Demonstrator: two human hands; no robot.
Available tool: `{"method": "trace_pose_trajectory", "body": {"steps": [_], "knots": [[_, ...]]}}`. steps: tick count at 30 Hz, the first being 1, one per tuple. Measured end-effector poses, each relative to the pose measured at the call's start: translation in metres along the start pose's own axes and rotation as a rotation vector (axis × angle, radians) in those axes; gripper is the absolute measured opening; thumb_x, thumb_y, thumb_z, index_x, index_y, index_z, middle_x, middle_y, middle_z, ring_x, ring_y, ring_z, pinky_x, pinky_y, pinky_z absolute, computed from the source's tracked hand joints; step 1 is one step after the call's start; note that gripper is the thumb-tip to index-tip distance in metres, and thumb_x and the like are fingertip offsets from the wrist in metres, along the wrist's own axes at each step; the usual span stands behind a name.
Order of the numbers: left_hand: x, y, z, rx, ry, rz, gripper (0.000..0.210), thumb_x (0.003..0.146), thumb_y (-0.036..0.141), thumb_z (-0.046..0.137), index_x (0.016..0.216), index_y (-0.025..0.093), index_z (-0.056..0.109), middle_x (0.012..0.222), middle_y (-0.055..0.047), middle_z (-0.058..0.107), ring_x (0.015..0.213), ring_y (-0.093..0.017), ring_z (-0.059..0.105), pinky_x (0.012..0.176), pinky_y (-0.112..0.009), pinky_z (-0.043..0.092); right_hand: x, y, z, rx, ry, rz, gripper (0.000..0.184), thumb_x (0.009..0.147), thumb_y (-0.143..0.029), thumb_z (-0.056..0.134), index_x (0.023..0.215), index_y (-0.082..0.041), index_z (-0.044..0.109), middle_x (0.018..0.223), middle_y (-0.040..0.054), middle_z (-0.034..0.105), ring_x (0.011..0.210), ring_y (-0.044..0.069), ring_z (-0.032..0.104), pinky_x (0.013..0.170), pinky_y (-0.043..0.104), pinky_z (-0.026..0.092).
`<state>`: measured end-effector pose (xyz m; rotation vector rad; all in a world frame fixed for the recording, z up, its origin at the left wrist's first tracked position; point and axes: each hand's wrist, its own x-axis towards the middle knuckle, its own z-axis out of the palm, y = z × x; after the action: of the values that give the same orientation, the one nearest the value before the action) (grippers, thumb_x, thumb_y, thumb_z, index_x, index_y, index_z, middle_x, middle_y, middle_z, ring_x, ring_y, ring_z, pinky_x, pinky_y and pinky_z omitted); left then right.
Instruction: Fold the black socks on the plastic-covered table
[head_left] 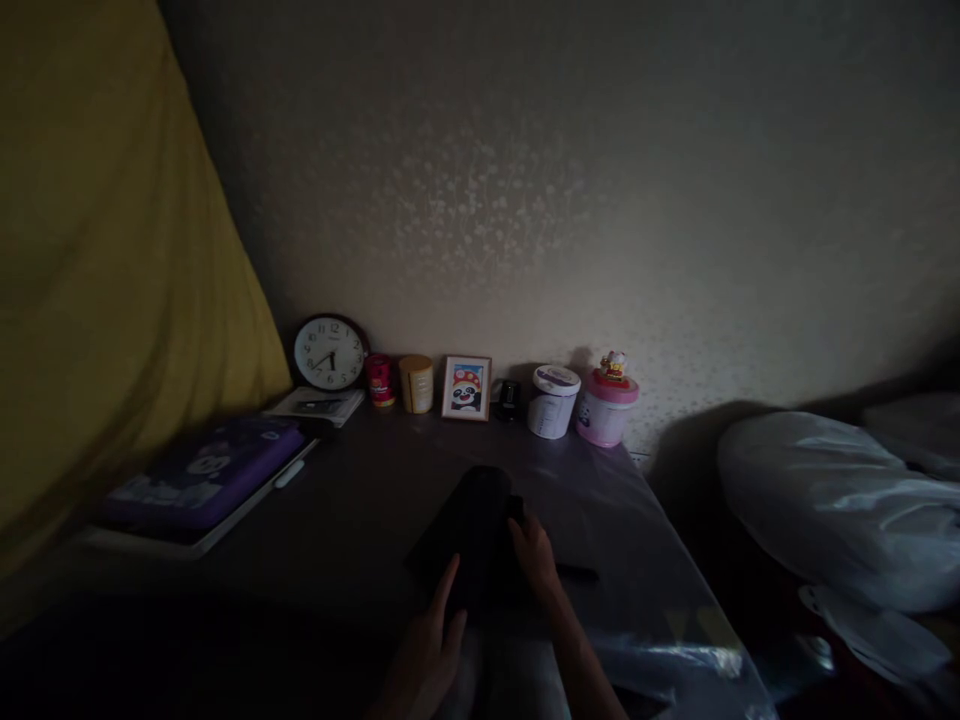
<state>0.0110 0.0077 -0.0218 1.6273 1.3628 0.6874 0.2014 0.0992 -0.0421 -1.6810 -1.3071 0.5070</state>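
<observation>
In front of me on the table lies a dark black object (476, 520) with a rounded far end. It looks like a case or folded pouch, but the dim light hides its exact kind. My left hand (435, 640) is at its near left side, with index finger and thumb apart and the index fingertip against it. My right hand (534, 550) is closed at its right side, gripping a small black piece (517, 507) that sticks up past the fingers. Whether this piece belongs to the larger object, I cannot tell. A thin black stick-like item (577, 572) lies right of my right wrist.
Along the wall stand a clock (330, 352), a red can (381, 382), a yellow container (416, 385), a framed panda picture (466, 388), a white tub (553, 405) and a pink-lidded tub (604, 415). A purple case (206, 475) lies left. Plastic-wrapped bundles (832, 510) sit beyond the table's right edge.
</observation>
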Motion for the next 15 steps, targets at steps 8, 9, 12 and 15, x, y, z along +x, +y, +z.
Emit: {"method": "trace_pose_trajectory", "body": {"steps": [8,9,12,15], "knots": [[-0.002,0.001,-0.003,-0.067,0.05,0.036,0.061,0.09,0.033,0.033,0.147,0.017,0.02,0.151,-0.006,0.03,0.138,-0.017,0.027,0.113,-0.033,0.024,0.006,-0.026,-0.002,0.171,0.01,-0.109,0.044,0.078,-0.046,0.047,0.098,-0.011,0.064,0.082,0.0108,0.07,0.075,0.023,0.064,0.065,0.03,0.047],[-0.001,0.002,-0.003,-0.075,0.065,0.049,0.061,0.089,0.034,0.034,0.146,0.017,0.021,0.151,-0.006,0.03,0.139,-0.017,0.027,0.113,-0.033,0.023,0.008,-0.03,-0.001,0.172,0.01,-0.114,0.045,0.078,-0.047,0.048,0.1,-0.01,0.064,0.081,0.0106,0.07,0.074,0.023,0.064,0.064,0.03,0.046],[0.001,-0.001,-0.003,-0.094,0.088,0.059,0.063,0.088,0.036,0.038,0.146,0.017,0.023,0.151,-0.006,0.03,0.138,-0.018,0.028,0.113,-0.034,0.023,0.012,-0.036,0.005,0.137,0.019,-0.117,0.045,0.077,-0.046,0.051,0.102,-0.011,0.064,0.08,0.01,0.07,0.073,0.022,0.064,0.063,0.029,0.046],[0.003,-0.006,-0.001,-0.109,0.087,0.051,0.064,0.086,0.036,0.042,0.145,0.018,0.025,0.15,-0.007,0.033,0.138,-0.018,0.03,0.113,-0.033,0.024,0.014,-0.035,0.016,0.081,0.029,-0.096,0.04,0.077,-0.042,0.052,0.102,-0.013,0.065,0.082,0.0101,0.071,0.077,0.023,0.065,0.064,0.029,0.047]]}}
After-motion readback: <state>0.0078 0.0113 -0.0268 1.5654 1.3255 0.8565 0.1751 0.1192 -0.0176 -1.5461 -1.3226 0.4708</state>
